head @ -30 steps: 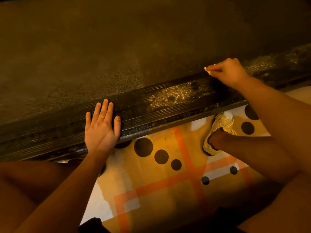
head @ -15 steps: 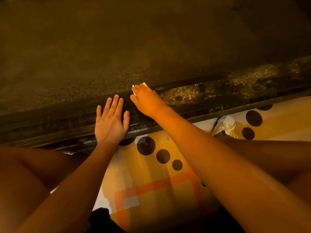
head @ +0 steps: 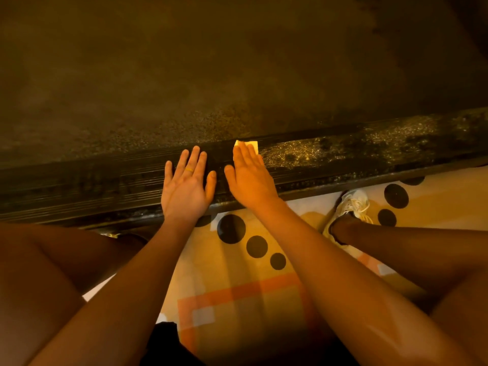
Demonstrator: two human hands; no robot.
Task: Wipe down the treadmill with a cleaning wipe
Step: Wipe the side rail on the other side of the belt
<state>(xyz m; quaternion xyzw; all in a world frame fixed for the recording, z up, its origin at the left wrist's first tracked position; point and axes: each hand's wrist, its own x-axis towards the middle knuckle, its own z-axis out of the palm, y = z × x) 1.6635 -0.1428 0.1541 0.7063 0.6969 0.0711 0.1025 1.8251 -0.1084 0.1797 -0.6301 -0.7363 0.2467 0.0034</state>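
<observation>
The treadmill's dark ribbed side rail (head: 343,157) runs across the view, with the rough belt (head: 211,75) beyond it. My right hand (head: 249,175) lies flat on the rail, pressing a small pale cleaning wipe (head: 250,145) whose corner shows past my fingertips. Just left of it, my left hand (head: 187,186) rests flat on the rail with fingers spread and a ring on one finger, holding nothing. The rail right of my right hand looks speckled and wet.
A patterned floor mat (head: 237,273) with black dots and orange stripes lies below the rail. My white sneaker (head: 351,204) stands on it at the right. My bare knees fill the lower left and lower right corners.
My right hand swept the wipe leftward along the rail from the far right to beside my left hand, then flattened out on it. My left hand stayed planted.
</observation>
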